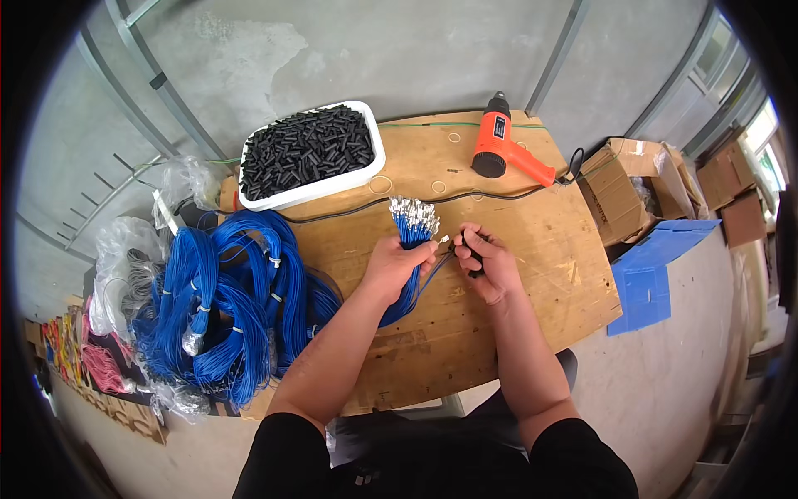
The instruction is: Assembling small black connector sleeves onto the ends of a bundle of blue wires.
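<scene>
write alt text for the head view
A person's left hand grips a bundle of blue wires, the right hand holding black pieces, over a wooden table with a white tub of black tubes and an orange heat gun.

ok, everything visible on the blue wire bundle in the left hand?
The blue wire bundle is many thin, plastic-looking strands with whitish, metallic-looking tips clustered on top. The left hand clasps it just below them, upper end roughly upright above the wooden table; the lower length bends leftward behind the forearm.
</scene>
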Demonstrator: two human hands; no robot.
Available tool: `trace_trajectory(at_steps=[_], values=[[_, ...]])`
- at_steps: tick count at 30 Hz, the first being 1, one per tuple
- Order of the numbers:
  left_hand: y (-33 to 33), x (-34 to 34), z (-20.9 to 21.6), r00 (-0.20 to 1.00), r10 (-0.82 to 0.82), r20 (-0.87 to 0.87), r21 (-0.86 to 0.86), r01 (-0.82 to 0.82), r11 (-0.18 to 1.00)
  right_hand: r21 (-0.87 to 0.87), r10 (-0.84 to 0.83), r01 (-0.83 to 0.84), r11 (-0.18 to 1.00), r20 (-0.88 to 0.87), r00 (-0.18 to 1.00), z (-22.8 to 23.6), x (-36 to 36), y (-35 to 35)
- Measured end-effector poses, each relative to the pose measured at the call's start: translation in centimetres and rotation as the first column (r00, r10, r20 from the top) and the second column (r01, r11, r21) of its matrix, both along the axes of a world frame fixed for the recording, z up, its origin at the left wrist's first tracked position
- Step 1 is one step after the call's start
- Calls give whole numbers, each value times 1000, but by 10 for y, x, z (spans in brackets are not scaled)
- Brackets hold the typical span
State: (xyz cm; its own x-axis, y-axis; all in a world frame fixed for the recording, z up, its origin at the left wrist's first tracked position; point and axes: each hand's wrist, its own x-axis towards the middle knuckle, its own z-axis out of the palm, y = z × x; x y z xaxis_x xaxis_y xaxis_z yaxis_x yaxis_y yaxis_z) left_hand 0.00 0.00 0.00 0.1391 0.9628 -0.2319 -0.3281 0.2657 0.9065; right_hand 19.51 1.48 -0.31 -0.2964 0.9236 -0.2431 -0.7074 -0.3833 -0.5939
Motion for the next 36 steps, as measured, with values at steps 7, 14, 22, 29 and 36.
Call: trace_trajectory(at_steps=[7,14,22,29,36], values=[[1,-3,0,997,-22,69,-12,23,1000,102,-60,37,994,232,971,14,-7,-6],[-1,-3,7,995,-35,96,-3,36,999,180,-104,50,982,307,946,16,-14,-11],[-1,-3,5,995,-29,100,-6,30,1000,201,-107,41,979,331,938,16,-13,-10],[1,-4,0,995,-60,84,-20,62,998,233,-172,100,967,312,934,9,-14,-8],[-1,-5,4,993,-95,77,0,95,995,231,-151,76,970,327,933,10,-13,-8]])
